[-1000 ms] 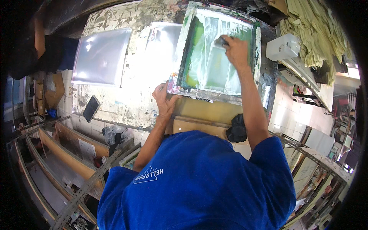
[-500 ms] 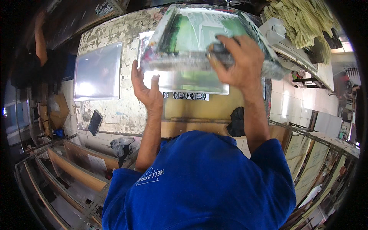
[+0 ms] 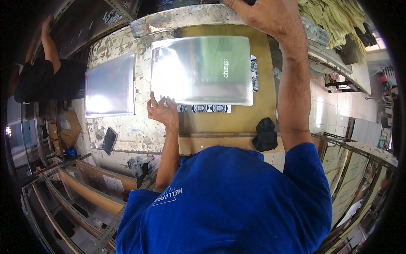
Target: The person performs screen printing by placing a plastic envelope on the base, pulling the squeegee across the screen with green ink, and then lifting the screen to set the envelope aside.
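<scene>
In front of me lies a stack of clear plastic sheets (image 3: 169, 72), with a green panel and white lettering showing at its right side. At the stack's near left corner is my left hand (image 3: 163, 112), fingers apart and curled, tips at the plastic edge. My right hand (image 3: 270, 17) reaches far forward to the raised near bar of a screen printing frame (image 3: 186, 19). Its thumb lies along that bar, while the other fingers are partly cut off by the picture's top. A patterned black-and-white paper strip (image 3: 211, 109) sticks out from under the plastic.
Another plastic sheet (image 3: 110, 86) lies on the stained table at left, near a dark phone (image 3: 109, 141). A black cloth (image 3: 265, 134) rests at the near right edge. Yellowish cloths (image 3: 330, 21) are piled at the far right. Another person (image 3: 50, 76) stands at left.
The printing frame has swung up and away, uncovering the plastic sheets. My right hand has gone forward with it. My left hand has come down to the sheets' near left corner.
</scene>
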